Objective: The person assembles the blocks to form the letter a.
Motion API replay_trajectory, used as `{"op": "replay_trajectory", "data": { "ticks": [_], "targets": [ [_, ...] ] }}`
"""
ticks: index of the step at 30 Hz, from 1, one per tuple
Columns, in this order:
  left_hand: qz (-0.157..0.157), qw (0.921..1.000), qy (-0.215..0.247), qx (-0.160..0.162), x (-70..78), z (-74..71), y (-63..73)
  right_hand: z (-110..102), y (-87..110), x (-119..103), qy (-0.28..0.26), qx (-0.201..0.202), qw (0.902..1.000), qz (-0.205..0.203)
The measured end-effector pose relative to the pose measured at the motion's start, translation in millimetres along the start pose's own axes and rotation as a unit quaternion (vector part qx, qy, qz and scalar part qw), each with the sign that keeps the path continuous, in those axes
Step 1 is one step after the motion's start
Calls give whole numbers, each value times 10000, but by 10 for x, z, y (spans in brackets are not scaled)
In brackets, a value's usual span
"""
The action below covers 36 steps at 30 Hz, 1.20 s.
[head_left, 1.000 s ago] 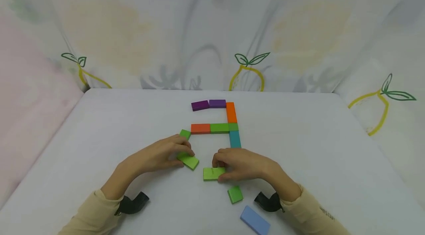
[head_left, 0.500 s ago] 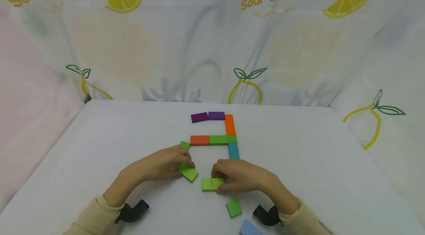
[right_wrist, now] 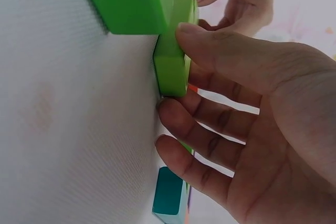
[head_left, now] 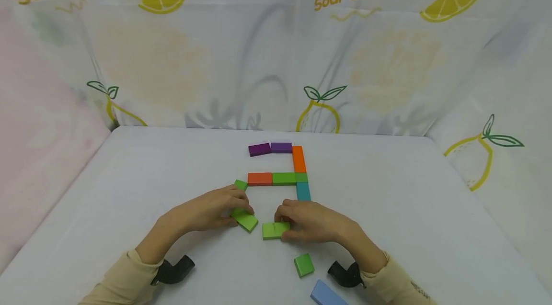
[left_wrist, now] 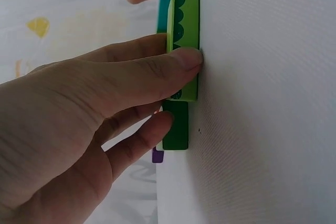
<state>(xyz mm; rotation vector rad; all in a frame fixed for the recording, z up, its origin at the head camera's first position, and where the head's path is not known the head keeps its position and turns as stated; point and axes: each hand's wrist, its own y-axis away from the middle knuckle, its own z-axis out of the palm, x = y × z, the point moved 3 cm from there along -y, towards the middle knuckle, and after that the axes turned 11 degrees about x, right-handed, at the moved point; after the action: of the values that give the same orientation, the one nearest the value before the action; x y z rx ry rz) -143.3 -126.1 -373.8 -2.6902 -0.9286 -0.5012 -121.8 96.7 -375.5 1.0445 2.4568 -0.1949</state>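
Observation:
My left hand [head_left: 207, 209] pinches a light green block [head_left: 247, 222] lying at a slant on the table; in the left wrist view the thumb presses its side, which carries dark green scallops. Another green block [head_left: 240, 184] shows partly behind that hand, touching or close to the orange-red block [head_left: 260, 179]. With thumb and fingers, my right hand [head_left: 316, 222] grips a second light green block [head_left: 272, 231], set crosswise. A small gap separates the two held blocks. Beyond the right hand, a teal block [head_left: 303, 191] is partly hidden.
Orange [head_left: 299, 159], purple [head_left: 281, 147], dark purple [head_left: 259, 150] and green blocks [head_left: 283, 179] continue the line toward the back. Nearer lie a loose green block [head_left: 304, 265] and a blue block [head_left: 327, 293]. Printed cloth walls surround the white table [head_left: 388, 190].
The right hand has slid its light green block slightly away from me, toward the back. The left hand has hardly moved. The head view has tilted, shifting the whole scene down.

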Motion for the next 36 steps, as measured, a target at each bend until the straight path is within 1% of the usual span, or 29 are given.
{"op": "replay_trajectory", "data": {
  "ticks": [16,24,36],
  "targets": [
    [64,10000,-3,75,-31,36,-4,-1,-12,7,-17,126,9999,-60],
    [-39,10000,18,48,-28,37,-6,-4,-19,20,13,184,9998,-28],
    [-37,9999,-27,112,-17,53,-17,-16,-17,34,-21,275,9996,44]
  ]
}}
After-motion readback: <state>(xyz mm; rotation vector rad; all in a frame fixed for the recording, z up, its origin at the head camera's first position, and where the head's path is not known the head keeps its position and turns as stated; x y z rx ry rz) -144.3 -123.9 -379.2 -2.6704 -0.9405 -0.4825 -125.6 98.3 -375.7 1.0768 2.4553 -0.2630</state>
